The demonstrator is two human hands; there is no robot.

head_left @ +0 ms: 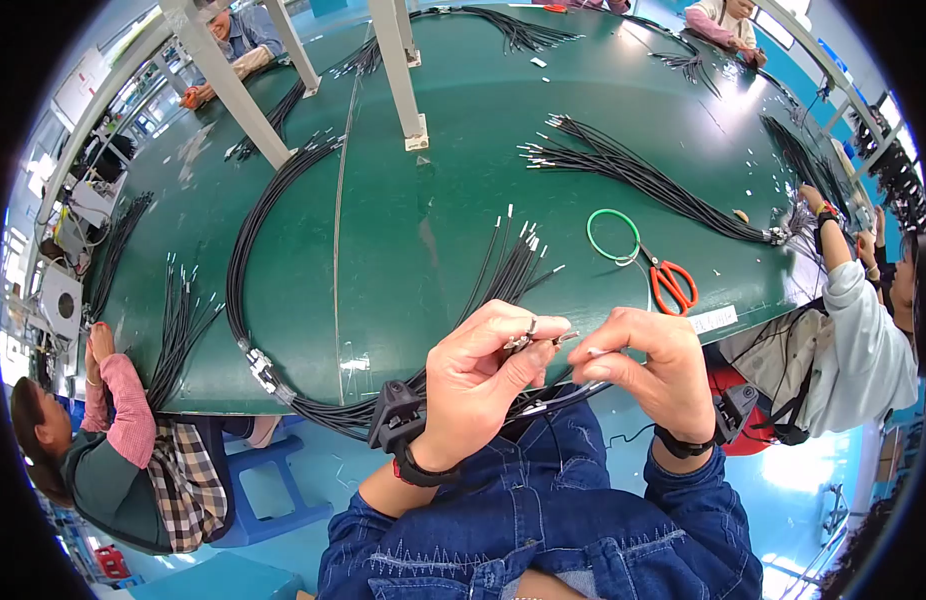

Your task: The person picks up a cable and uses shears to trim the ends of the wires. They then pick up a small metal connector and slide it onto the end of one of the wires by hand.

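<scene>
My left hand [480, 375] pinches a metal-tipped end of a black wire between thumb and fingers, just off the near edge of the green table [433, 200]. My right hand [653, 365] holds another thin wire end close beside it, the two hands almost touching. Both wires belong to a black wire bundle [508, 275] that fans out across the table in front of me and runs down under my hands. Each wrist carries a black strap with a small black device.
Red-handled scissors [671, 283] and a green ring [613, 236] lie right of the bundle. More black wire bundles [643, 175] and a long looped harness [245, 280] spread over the table. White posts [403, 75] stand at the back. Other people work at the left [113, 440], right [863, 330] and far side.
</scene>
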